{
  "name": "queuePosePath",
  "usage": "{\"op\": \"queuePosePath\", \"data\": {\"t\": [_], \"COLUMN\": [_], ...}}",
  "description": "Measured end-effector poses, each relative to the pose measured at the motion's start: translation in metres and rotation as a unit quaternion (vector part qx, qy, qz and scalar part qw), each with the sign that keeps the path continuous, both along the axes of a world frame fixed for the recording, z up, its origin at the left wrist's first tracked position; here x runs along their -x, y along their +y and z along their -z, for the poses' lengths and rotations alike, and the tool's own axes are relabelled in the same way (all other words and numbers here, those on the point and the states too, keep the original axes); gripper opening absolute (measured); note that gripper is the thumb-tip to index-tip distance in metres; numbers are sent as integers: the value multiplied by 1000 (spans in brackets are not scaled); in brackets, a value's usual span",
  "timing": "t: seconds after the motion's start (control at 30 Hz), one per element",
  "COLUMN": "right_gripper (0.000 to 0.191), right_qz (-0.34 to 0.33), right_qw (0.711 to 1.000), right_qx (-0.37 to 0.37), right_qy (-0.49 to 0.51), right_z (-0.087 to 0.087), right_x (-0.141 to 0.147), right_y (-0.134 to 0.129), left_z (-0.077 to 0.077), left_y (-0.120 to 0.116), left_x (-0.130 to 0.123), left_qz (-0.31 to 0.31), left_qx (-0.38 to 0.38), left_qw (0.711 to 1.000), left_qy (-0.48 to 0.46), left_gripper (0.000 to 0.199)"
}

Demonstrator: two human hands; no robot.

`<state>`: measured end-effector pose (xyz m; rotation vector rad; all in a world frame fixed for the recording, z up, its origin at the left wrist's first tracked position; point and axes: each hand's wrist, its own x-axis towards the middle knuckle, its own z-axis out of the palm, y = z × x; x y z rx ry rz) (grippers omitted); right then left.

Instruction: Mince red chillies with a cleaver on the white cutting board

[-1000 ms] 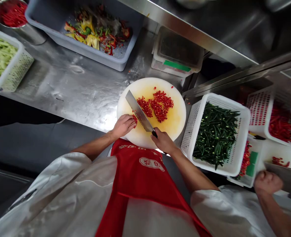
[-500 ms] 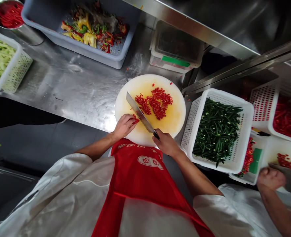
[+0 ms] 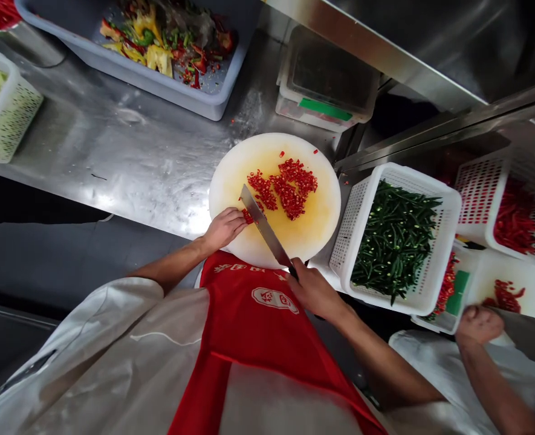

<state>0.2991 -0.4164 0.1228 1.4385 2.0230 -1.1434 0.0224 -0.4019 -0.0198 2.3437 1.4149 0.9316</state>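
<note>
A round white cutting board (image 3: 324, 220), stained yellow in the middle, lies in front of me. My right hand (image 3: 311, 285) is closed around the dark handle of a kitchen knife (image 3: 269, 232), whose blade points up and left over the board. At the board's left edge, my left hand (image 3: 225, 229) has its fingers curled and pressed down on red chilies (image 3: 248, 215) beside the blade. How many chilies sit under the fingers is hidden. Chopped red chili (image 3: 292, 190) lies in loose piles beyond the knife.
A grey-blue tub (image 3: 204, 103) of vegetable scraps and a lidded container (image 3: 328, 78) stand behind the board. A white basket (image 3: 349, 241) of green chilies is at right. Beyond it, a co-worker's hand (image 3: 480, 325) is beside a broad blade. Another basket (image 3: 13, 121) stands left.
The knife and my right hand have drawn back toward me and slightly right. More cut red chili shows beside the blade near my left fingers. The whole view has shifted a little.
</note>
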Motion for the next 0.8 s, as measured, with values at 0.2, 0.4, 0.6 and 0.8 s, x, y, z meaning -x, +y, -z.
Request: {"op": "queuePosePath", "data": {"t": [0.2, 0.4, 0.6, 0.8], "right_gripper": [23, 22, 20, 22], "right_qz": [-15, 9, -14, 13], "right_qw": [999, 1000, 999, 998], "right_qx": [-35, -25, -37, -50], "right_qy": [29, 11, 30, 26], "right_z": [9, 13, 8, 25], "right_x": [10, 14, 9, 16], "right_y": [9, 1, 4, -1], "left_z": [3, 5, 7, 5], "left_y": [1, 3, 3, 5], "left_x": [1, 2, 4, 4], "left_qz": [3, 14, 14, 26], "left_qx": [11, 14, 36, 43], "left_qw": [1000, 1000, 999, 999], "left_qy": [-8, -5, -10, -13], "left_gripper": [21, 23, 26, 28]}}
